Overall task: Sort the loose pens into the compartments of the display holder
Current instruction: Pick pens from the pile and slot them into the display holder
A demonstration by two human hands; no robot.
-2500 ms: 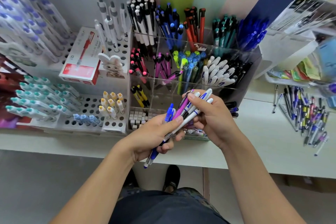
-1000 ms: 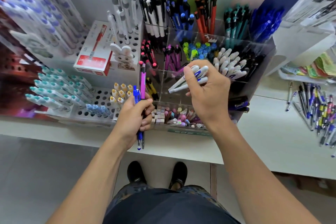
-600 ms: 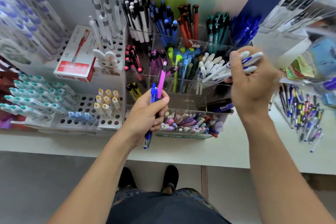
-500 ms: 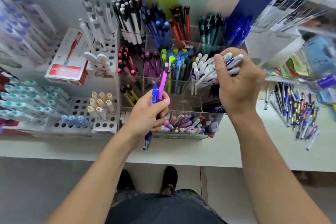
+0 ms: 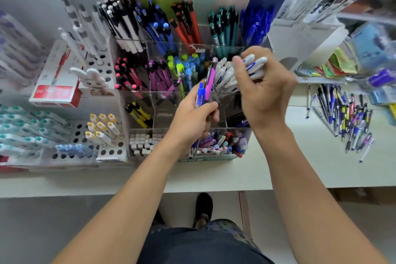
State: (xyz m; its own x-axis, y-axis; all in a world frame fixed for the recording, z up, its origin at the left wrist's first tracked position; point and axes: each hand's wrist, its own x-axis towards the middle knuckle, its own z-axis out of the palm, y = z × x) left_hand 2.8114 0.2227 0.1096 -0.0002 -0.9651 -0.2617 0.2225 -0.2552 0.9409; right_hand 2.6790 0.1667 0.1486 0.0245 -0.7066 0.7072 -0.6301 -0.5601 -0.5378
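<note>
A clear acrylic display holder [image 5: 137, 92] stands on the white counter, its compartments filled with pens grouped by colour. My right hand [image 5: 263, 94] grips a few white pens with blue print [image 5: 255, 66] and holds them over the compartment of white pens [image 5: 225, 75] in the middle row. My left hand [image 5: 192, 122] holds a pink pen [image 5: 209, 80] and a blue pen [image 5: 200, 96] upright in front of the holder. A pile of loose pens [image 5: 345, 113] lies on the counter at the right.
White peg racks with teal, yellow and blue markers [image 5: 64, 133] stand left of the holder, beside a red and white box [image 5: 55, 83]. A front tray holds small erasers [image 5: 143, 143] and mixed caps. Shelves with packets [image 5: 347, 6] crowd the upper right.
My right hand has carried the white pens from the middle to the white pen compartment. My left hand, with the pink and blue pens, has moved right and closer to the holder.
</note>
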